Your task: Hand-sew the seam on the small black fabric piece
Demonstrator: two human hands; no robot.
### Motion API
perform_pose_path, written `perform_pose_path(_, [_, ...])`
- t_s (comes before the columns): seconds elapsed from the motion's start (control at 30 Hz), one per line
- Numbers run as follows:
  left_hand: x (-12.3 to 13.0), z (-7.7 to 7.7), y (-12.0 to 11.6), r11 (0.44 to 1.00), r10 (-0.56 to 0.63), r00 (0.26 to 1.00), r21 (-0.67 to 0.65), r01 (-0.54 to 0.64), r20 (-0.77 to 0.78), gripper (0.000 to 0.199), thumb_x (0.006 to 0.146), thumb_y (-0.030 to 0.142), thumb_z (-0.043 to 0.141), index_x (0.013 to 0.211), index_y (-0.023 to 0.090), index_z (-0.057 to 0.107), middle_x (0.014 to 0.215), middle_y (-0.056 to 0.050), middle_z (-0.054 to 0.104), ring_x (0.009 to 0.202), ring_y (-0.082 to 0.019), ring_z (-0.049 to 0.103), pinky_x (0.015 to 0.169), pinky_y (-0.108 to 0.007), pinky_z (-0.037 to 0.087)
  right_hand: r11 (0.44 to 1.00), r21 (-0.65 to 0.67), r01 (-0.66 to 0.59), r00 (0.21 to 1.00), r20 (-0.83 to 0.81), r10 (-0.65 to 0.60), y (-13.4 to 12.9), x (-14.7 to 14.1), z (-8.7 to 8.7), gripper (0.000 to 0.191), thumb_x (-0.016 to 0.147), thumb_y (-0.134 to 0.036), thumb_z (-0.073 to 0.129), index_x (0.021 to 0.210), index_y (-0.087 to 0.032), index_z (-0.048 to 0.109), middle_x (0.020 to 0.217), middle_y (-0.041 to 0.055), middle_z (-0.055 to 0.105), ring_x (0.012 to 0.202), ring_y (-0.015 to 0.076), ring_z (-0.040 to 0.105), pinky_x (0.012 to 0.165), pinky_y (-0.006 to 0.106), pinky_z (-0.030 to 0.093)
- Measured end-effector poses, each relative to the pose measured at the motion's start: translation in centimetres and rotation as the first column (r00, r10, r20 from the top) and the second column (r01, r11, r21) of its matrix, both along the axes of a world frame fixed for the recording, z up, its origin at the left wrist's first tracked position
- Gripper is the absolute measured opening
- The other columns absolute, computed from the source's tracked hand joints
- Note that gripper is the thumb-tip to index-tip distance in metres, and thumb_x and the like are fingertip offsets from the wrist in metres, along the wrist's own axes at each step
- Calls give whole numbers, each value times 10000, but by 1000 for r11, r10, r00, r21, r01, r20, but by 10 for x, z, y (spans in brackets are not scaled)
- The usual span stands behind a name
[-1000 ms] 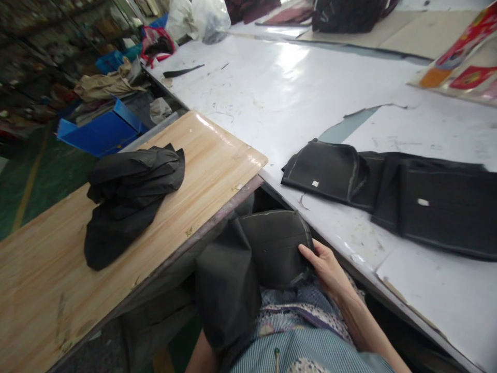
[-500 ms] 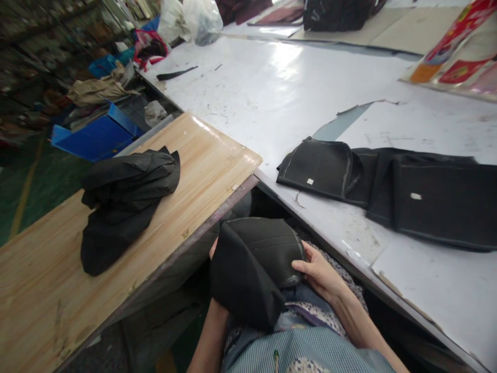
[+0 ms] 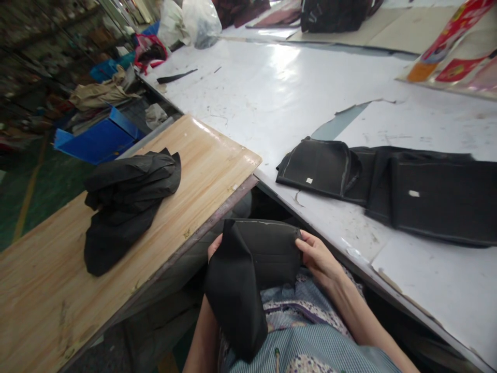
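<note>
A black fabric piece (image 3: 272, 254) with stitched lines and a pale seam along its upper edge is stretched between my hands above my lap. My right hand (image 3: 316, 256) pinches its right corner, thumb on top. On the left side my left hand (image 3: 215, 245) grips it; most of the fingers are hidden behind a loose flap that hangs down toward my apron (image 3: 306, 331). Folded black fabric pieces (image 3: 326, 166) with small white stickers lie on the white table to the right. A crumpled black cloth (image 3: 124, 207) rests on the wooden board to the left.
The wooden board (image 3: 209, 150) meets the white-covered table (image 3: 248, 83) at a corner beyond my hands. The table's paper is torn near the middle. A blue bin (image 3: 101, 137) stands past the board. Plastic bags (image 3: 202, 23) and a printed packet (image 3: 458, 57) lie farther off.
My right hand has shifted up to the piece's upper right corner. The piece is now held straighter, and its loose flap hangs lower and farther left.
</note>
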State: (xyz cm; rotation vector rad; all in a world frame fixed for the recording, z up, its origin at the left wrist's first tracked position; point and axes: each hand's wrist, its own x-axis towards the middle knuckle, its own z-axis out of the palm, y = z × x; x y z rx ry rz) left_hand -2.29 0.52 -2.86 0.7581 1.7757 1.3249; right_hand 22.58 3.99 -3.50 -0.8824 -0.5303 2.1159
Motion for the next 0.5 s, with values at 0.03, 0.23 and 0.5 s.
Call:
perform_pose_path(0.03, [-2,-1,1,1000,2,1000,0,-2,9,364,852,506,630,921,155,694,890,-67,728,815,-220,683,796,-366,569,1000,-9,9,1000,18,-9,3,-2,1,385,732,-387,864,1042,-192,746,1017,83,784,937,260,737,868,367,559])
perform_pose_path(0.23, [-5,8,9,999,-19,997,35,21,-69,605,663,375,833,1201,183,635,1133,-90,727,1054,-274,679,928,-341,526,999,21,38,996,84,-40,11,-13,13,365,718,-384,870,1008,-201,746,946,52,793,808,228,740,772,328,561])
perform_pose_path(0.5, [14,30,16,999,-47,711,-26,41,-702,1108,596,542,881,1515,224,351,1476,-196,497,1343,-417,495,1088,-522,421,999,-15,49,997,65,-48,13,-27,0,383,659,-411,902,933,-198,740,879,46,789,780,238,735,686,309,561])
